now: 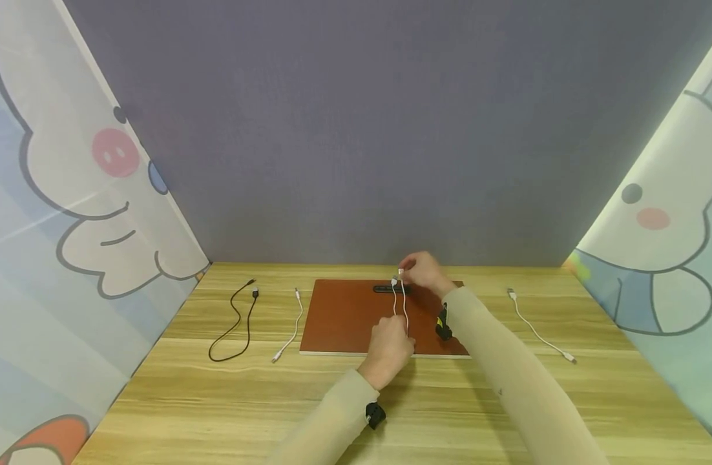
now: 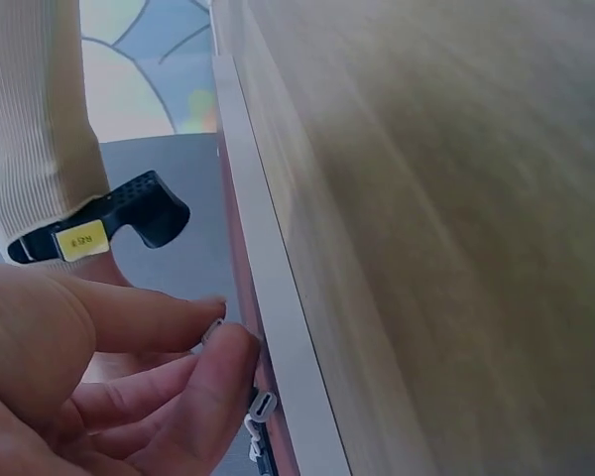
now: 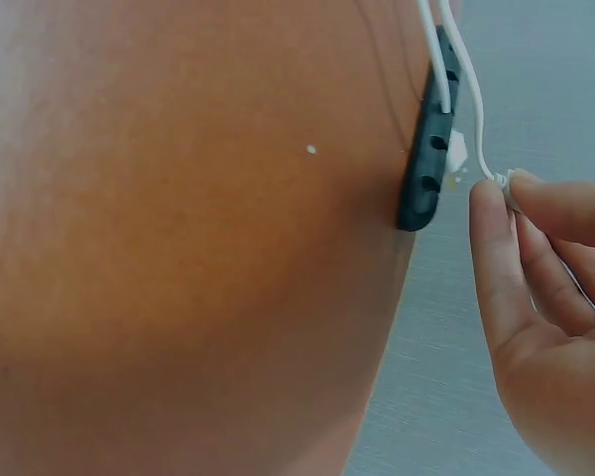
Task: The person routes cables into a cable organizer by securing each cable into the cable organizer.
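Both arms in long beige sleeves, fine vertical rib knit visible in the left wrist view, cuffs ending at the wrists. Left hand (image 1: 389, 349) and right hand (image 1: 427, 271) are bare, no gloves, no rings seen. Each wrist carries a black strap-mounted unit: left wrist unit (image 1: 375, 414), right wrist unit (image 1: 443, 323). The right one is a black perforated band with a small yellow label, print too small to read. Fingers (image 3: 496, 248) have short, unpainted nails.

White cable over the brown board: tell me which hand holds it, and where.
Both hands. The right hand pinches the white cable at its plug end, above the black cable clip; the left hand pinches its near end.
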The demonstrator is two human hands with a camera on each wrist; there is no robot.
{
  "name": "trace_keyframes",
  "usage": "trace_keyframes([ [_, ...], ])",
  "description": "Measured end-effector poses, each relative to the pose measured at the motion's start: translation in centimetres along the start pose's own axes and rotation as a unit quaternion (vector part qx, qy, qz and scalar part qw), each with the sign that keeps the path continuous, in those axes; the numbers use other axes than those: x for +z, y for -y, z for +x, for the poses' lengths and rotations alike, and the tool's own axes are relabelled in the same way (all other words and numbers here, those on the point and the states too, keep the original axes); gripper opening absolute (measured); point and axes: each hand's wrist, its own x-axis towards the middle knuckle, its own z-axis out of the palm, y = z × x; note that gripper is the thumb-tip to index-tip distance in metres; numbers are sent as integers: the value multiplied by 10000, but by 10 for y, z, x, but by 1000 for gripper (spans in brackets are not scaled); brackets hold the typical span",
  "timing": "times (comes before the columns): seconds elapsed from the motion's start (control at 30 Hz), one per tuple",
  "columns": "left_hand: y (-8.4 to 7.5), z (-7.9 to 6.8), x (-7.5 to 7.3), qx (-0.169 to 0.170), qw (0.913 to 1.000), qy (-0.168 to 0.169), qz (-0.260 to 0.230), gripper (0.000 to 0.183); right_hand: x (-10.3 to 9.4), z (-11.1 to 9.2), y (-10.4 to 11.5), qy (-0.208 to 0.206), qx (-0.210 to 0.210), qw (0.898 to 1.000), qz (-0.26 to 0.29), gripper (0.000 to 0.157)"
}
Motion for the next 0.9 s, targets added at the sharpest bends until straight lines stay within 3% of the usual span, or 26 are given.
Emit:
trace_keyframes([
  [0.43,0,0,0,225,9989,-142,375,31,6,5,-6,-51,-110,9981,-609,24],
  [0.77,-3,0,1,76,9989,-30,471,24,11,6,-4,-137,-272,9923,-1200,14],
  [0.9,-4,0,3,110,9973,-31,726,19,13,7,-3,-142,-240,9893,-1429,13],
])
